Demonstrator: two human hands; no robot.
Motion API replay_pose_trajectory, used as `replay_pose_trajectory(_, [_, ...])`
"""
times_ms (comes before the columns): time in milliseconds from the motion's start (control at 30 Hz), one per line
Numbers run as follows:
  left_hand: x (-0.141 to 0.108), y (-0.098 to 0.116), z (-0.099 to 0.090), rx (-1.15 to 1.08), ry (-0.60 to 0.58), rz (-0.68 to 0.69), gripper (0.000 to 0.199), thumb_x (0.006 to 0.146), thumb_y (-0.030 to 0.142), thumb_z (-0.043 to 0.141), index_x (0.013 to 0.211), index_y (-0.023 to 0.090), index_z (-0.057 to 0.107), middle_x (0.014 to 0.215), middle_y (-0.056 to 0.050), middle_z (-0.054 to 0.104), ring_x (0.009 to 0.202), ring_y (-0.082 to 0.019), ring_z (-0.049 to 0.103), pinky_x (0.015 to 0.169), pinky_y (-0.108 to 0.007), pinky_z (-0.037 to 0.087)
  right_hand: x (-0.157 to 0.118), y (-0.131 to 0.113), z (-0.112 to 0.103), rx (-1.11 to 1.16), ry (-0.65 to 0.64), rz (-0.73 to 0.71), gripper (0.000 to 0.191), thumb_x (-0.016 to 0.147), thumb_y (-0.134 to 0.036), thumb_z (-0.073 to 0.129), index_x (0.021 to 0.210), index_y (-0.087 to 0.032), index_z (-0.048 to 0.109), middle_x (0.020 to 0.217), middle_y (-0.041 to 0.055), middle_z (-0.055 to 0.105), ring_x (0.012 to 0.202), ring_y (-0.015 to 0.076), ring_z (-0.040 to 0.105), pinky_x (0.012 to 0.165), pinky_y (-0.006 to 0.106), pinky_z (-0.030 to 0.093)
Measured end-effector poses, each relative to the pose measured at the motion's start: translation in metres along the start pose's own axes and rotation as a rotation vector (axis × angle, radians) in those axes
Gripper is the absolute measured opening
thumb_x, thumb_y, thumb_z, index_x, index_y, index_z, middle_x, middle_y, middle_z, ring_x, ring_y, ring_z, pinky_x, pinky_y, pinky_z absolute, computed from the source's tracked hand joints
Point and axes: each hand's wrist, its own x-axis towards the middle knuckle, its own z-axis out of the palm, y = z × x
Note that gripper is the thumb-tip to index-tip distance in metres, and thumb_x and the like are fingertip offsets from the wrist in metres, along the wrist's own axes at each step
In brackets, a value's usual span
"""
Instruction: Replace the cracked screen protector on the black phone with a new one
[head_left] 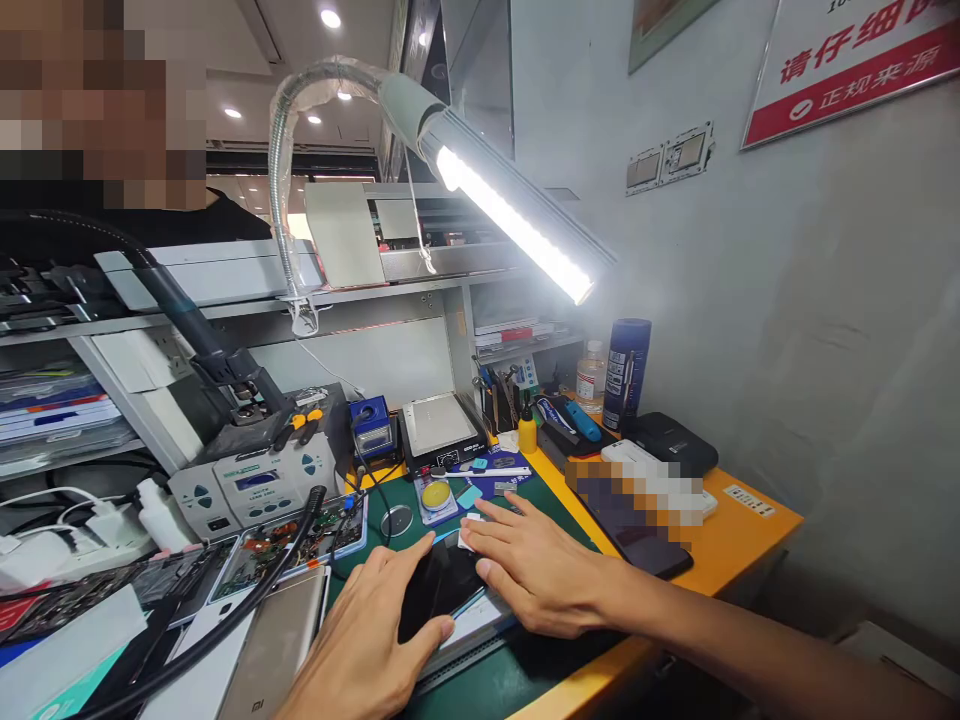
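A dark smartphone (435,590) with a glossy black face and a bluish edge lies on a flat white-and-grey stack (469,635) on the green mat. My left hand (375,630) curves around its left side, with the thumb at the near edge and the index finger at the far edge. Over its right end, my right hand (536,565) presses a small white wipe (469,532) against the surface, fingers stretched forward. The right fingers and palm hide part of the phone and wipe.
Left lie an opened device with bare circuitry (292,540), a gold phone (277,640) and a black hose (270,590). Behind stand a soldering station (259,480), a yellow round tin (435,495) and a yellow bottle (527,430). A lit lamp (517,220) hangs above; a person (232,215) is beyond the shelf.
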Motion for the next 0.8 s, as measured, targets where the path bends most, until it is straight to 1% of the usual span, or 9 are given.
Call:
replay_pose_trajectory(100, [0.000, -0.001, 0.001, -0.022, 0.006, -0.033, 0.066, 0.087, 0.042, 0.059, 0.149, 0.022, 0.048, 0.121, -0.011, 0.064, 0.114, -0.030, 0.058, 0.102, -0.046, 0.044, -0.004, -0.002, -0.003, 0.012, -0.012, -0.002, 0.048, 0.106, -0.033, 0.033, 0.147, -0.015, 0.051, 0.153, 0.0106, 0.052, 0.150, 0.0323, 0.035, 0.124, 0.057, 0.019])
replay_pose_trajectory(167, [0.000, -0.003, 0.003, -0.035, 0.026, -0.030, 0.066, 0.086, 0.041, 0.061, 0.148, 0.023, 0.050, 0.122, -0.010, 0.064, 0.115, -0.030, 0.058, 0.102, -0.045, 0.044, -0.013, -0.006, -0.004, 0.027, -0.012, -0.009, 0.047, 0.106, -0.033, 0.035, 0.148, -0.018, 0.050, 0.153, 0.0090, 0.053, 0.149, 0.0303, 0.036, 0.126, 0.053, 0.016])
replay_pose_trajectory(233, [0.001, -0.006, 0.005, -0.040, 0.036, -0.015, 0.065, 0.085, 0.041, 0.062, 0.147, 0.024, 0.051, 0.123, -0.010, 0.064, 0.116, -0.030, 0.058, 0.102, -0.045, 0.045, -0.016, -0.007, -0.002, 0.023, -0.002, -0.014, 0.046, 0.107, -0.033, 0.036, 0.148, -0.019, 0.051, 0.152, 0.0083, 0.054, 0.148, 0.0294, 0.038, 0.126, 0.052, 0.016])
replay_pose_trajectory(367, [0.003, -0.008, 0.005, -0.030, 0.026, -0.017, 0.066, 0.085, 0.042, 0.061, 0.147, 0.023, 0.051, 0.118, -0.010, 0.065, 0.113, -0.030, 0.059, 0.100, -0.046, 0.045, 0.002, 0.002, 0.005, -0.039, 0.031, -0.013, 0.046, 0.106, -0.032, 0.034, 0.143, -0.016, 0.056, 0.149, 0.0107, 0.057, 0.146, 0.0327, 0.041, 0.123, 0.057, 0.022])
replay_pose_trajectory(433, [0.003, -0.008, 0.004, -0.026, 0.019, -0.026, 0.066, 0.085, 0.042, 0.061, 0.147, 0.021, 0.051, 0.118, -0.010, 0.064, 0.114, -0.030, 0.059, 0.101, -0.045, 0.044, 0.007, 0.005, 0.005, -0.050, 0.036, -0.021, 0.045, 0.105, -0.031, 0.035, 0.141, -0.015, 0.057, 0.147, 0.0107, 0.058, 0.146, 0.0321, 0.042, 0.123, 0.056, 0.022])
replay_pose_trajectory(500, [0.002, -0.007, 0.005, -0.032, 0.017, -0.026, 0.067, 0.085, 0.041, 0.061, 0.148, 0.021, 0.050, 0.122, -0.010, 0.064, 0.117, -0.030, 0.059, 0.102, -0.044, 0.043, 0.004, 0.004, 0.003, -0.048, 0.020, -0.042, 0.045, 0.105, -0.031, 0.037, 0.143, -0.016, 0.056, 0.147, 0.0098, 0.058, 0.146, 0.0307, 0.041, 0.124, 0.054, 0.022])
replay_pose_trajectory(600, [0.003, -0.010, 0.009, -0.045, 0.048, -0.014, 0.066, 0.084, 0.041, 0.062, 0.147, 0.024, 0.051, 0.127, -0.009, 0.063, 0.119, -0.029, 0.058, 0.104, -0.044, 0.043, -0.006, 0.000, 0.000, -0.062, 0.006, -0.066, 0.045, 0.105, -0.029, 0.038, 0.144, -0.017, 0.055, 0.148, 0.0088, 0.058, 0.146, 0.0295, 0.041, 0.125, 0.050, 0.022])
replay_pose_trajectory(700, [0.003, -0.013, 0.012, -0.043, 0.069, 0.003, 0.065, 0.084, 0.043, 0.062, 0.146, 0.026, 0.052, 0.125, -0.009, 0.064, 0.117, -0.030, 0.058, 0.102, -0.045, 0.044, -0.003, -0.002, 0.000, -0.104, 0.032, -0.067, 0.044, 0.105, -0.029, 0.037, 0.140, -0.015, 0.058, 0.147, 0.0108, 0.059, 0.145, 0.0309, 0.043, 0.124, 0.052, 0.023])
replay_pose_trajectory(800, [0.003, -0.011, 0.010, -0.041, 0.051, -0.013, 0.067, 0.084, 0.044, 0.062, 0.147, 0.024, 0.051, 0.126, -0.010, 0.064, 0.119, -0.031, 0.058, 0.102, -0.045, 0.044, 0.003, -0.004, 0.001, -0.132, 0.038, -0.074, 0.043, 0.105, -0.029, 0.036, 0.137, -0.013, 0.059, 0.145, 0.0131, 0.060, 0.144, 0.0319, 0.045, 0.123, 0.053, 0.025])
